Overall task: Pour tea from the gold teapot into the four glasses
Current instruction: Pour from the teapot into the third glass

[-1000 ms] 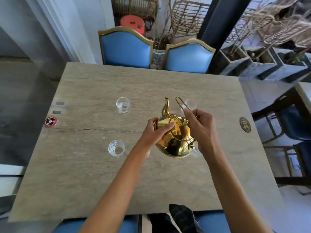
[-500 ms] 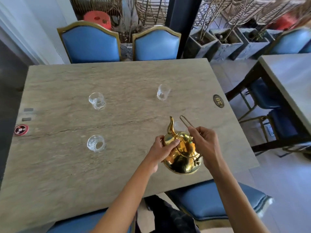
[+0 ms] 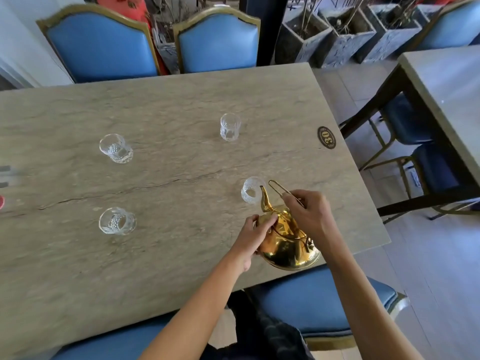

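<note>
The gold teapot [image 3: 288, 242] is tilted forward above the table's near right part, its spout tip over the rim of the near right glass [image 3: 251, 190]. My right hand [image 3: 310, 215] grips the thin wire handle. My left hand [image 3: 255, 233] holds the pot's left side with the thumb on the lid. Three other clear cut glasses stand upright: the far right glass [image 3: 230, 126], the far left glass [image 3: 116, 148] and the near left glass [image 3: 117, 221]. I cannot see any liquid in them.
The stone table [image 3: 166, 113] carries a round number plate marked 30 [image 3: 326, 137] near its right edge. Two blue chairs [image 3: 104, 45] stand at the far side, another blue seat [image 3: 319, 300] below me, a second table [image 3: 446, 81] on the right.
My view swung left and down, bringing all the glasses into sight. The teapot, held in both hands, has tipped forward so its spout now reaches the near right glass.
</note>
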